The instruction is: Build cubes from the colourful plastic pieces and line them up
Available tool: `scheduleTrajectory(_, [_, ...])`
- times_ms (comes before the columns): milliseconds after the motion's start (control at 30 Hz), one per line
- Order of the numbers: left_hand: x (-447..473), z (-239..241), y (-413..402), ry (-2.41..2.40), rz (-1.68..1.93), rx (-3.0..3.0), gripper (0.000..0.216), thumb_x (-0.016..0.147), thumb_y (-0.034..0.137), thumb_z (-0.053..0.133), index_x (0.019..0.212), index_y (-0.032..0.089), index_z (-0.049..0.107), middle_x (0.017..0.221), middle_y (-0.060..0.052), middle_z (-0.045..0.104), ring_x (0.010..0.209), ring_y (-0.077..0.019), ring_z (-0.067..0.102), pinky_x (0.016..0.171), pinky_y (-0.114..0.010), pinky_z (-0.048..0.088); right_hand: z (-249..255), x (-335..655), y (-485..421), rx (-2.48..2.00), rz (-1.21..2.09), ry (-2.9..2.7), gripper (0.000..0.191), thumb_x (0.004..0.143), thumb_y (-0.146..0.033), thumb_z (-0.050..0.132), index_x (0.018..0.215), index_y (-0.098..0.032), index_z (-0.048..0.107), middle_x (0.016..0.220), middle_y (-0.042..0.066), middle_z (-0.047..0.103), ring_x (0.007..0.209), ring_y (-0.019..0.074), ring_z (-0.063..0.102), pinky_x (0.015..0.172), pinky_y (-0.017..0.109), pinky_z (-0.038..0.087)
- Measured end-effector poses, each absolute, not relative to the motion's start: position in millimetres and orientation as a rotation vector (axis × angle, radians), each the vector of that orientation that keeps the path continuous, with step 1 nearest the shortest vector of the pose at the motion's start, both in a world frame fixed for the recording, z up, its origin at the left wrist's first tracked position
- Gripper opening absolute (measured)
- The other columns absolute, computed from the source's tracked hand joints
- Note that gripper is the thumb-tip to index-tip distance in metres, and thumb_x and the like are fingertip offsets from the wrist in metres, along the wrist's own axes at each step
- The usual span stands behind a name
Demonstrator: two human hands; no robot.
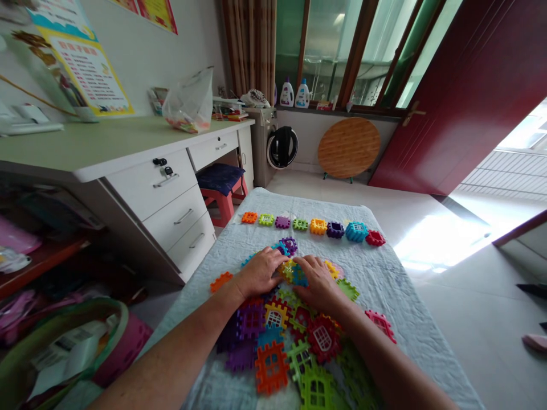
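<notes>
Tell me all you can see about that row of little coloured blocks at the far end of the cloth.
The row of blocks holds eight small square pieces with toothed edges, of what looks like plastic. From left to right they are orange, lime green, purple, green, yellow-orange, purple, blue and red. Most have open window-like middles. They lie side by side in a slightly bowed line on the pale cloth, with small gaps between them, well beyond both hands. Nothing else touches them.

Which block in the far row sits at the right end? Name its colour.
The red block, last in the far row on the cloth, just right of the larger light-blue block. The orange block ends the row on the left.
</notes>
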State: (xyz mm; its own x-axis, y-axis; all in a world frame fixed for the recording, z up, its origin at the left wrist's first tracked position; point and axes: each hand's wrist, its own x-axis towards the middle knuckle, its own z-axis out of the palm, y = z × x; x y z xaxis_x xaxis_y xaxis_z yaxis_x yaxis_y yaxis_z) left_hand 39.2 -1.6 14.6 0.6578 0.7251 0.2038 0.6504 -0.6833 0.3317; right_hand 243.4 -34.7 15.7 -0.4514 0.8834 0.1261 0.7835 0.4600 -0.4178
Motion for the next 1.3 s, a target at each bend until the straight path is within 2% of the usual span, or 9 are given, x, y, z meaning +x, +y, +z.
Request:
scheduleTrajectory(167, [38.1, 12.5, 0.6, 1.107, 0.415, 2.621, 0.042, 0.080, 0.036, 0.057, 0.120, 0.024, 0.055, 0.101, -0.006, 0.060, 0.093, -0.0242, 0.052, 0.086, -0.037, 0.040, 24.1, 248.8, -38.4, -1.288, 0.515, -2.350, 0.059, 0.068, -0.021, 0.064, 0.123, -0.023, 0.045, 0.108, 0.007, 0.050, 0.100, 0.0234, 0.046, 0.087, 0.038, 0.039])
scheduleTrajectory(333, [40.6, 15.9, -2.2, 1.107, 0.434, 2.551, 0.037, 0.074, 0.036, 0.063, 0.108, 0.023, 0.061, 0.098, -0.005, 0.060, 0.093, -0.0244, 0.051, 0.085, -0.037, 0.040, 24.2, 248.7, -40.1, -1.258, 0.536, -2.320, 0.045, 0.068, -0.015, 0.063, 0.110, -0.023, 0.049, 0.105, 0.005, 0.048, 0.097, 0.0214, 0.048, 0.085, 0.037, 0.040])
scheduleTrajectory(567, [39.0, 26.8, -6.0, 1.127, 0.642, 2.234, 0.010, 0.078, 0.020, 0.056, 0.087, 0.021, 0.061, 0.085, -0.001, 0.063, 0.086, -0.0177, 0.057, 0.082, -0.030, 0.043, 20.1, 249.8, -39.1, -1.246, 0.589, -2.231, 0.041, 0.070, -0.014, 0.063, 0.107, -0.023, 0.050, 0.103, 0.004, 0.048, 0.094, 0.0188, 0.051, 0.083, 0.034, 0.043])
scheduleTrajectory(700, [33.0, 26.2, -1.9, 1.228, 0.836, 2.213, 0.009, 0.075, 0.015, 0.057, 0.083, 0.019, 0.060, 0.080, -0.001, 0.062, 0.082, -0.0170, 0.057, 0.078, -0.029, 0.044, 23.9, 248.7, -39.7, -1.115, 0.681, -2.251, 0.041, 0.073, -0.022, 0.066, 0.111, -0.023, 0.051, 0.106, 0.005, 0.052, 0.093, 0.0177, 0.054, 0.084, 0.034, 0.044])
scheduleTrajectory(800, [30.0, 28.3, -0.6, 1.272, 0.969, 2.300, 0.008, 0.078, 0.013, 0.056, 0.082, 0.019, 0.060, 0.082, -0.002, 0.062, 0.085, -0.0181, 0.055, 0.080, -0.031, 0.044, 28.5, 247.9, -38.8, -1.107, 0.646, -2.211, 0.025, 0.080, -0.031, 0.061, 0.103, -0.022, 0.057, 0.103, 0.006, 0.056, 0.096, 0.0188, 0.054, 0.086, 0.036, 0.043])
scheduleTrajectory(867, [30.9, 32.1, -2.7, 1.244, 1.013, 2.386, 0.010, 0.080, 0.013, 0.054, 0.084, 0.020, 0.060, 0.086, -0.003, 0.062, 0.088, -0.0189, 0.054, 0.082, -0.033, 0.044, 30.0, 248.1, -37.2, -1.212, 0.598, -2.112, 0.020, 0.085, -0.034, 0.054, 0.101, -0.022, 0.059, 0.100, 0.006, 0.060, 0.096, 0.0192, 0.055, 0.086, 0.036, 0.043])
scheduleTrajectory(967, [36.8, 38.1, -9.7, 1.139, 1.011, 2.521, 0.012, 0.084, 0.015, 0.053, 0.089, 0.021, 0.062, 0.089, -0.004, 0.062, 0.090, -0.0190, 0.053, 0.084, -0.034, 0.044, 29.3, 248.7, -35.3, -1.300, 0.699, -2.011, 0.030, 0.086, -0.040, 0.051, 0.111, -0.022, 0.054, 0.105, 0.006, 0.062, 0.092, 0.0181, 0.057, 0.078, 0.032, 0.046])
scheduleTrajectory(1133, [49.8, 41.5, -22.3, 0.944, 0.993, 2.616, 0.013, 0.086, 0.017, 0.052, 0.088, 0.022, 0.063, 0.095, -0.004, 0.063, 0.093, -0.0175, 0.053, 0.086, -0.032, 0.045, 30.9, 248.2, -37.5, -1.214, 0.893, -2.062, 0.044, 0.080, -0.042, 0.059, 0.120, -0.022, 0.051, 0.106, 0.005, 0.063, 0.086, 0.0167, 0.058, 0.072, 0.029, 0.047])
scheduleTrajectory(1300, [49.7, 45.6, -21.1, 0.997, 1.035, 2.584, 0.016, 0.086, 0.017, 0.052, 0.099, 0.022, 0.059, 0.102, -0.005, 0.062, 0.100, -0.0188, 0.054, 0.092, -0.035, 0.044, 39.9, 266.5, -30.3, -1.352, 0.740, -2.037, 0.046, 0.073, -0.043, 0.065, 0.113, -0.021, 0.057, 0.099, 0.005, 0.064, 0.083, 0.0181, 0.058, 0.075, 0.032, 0.046])
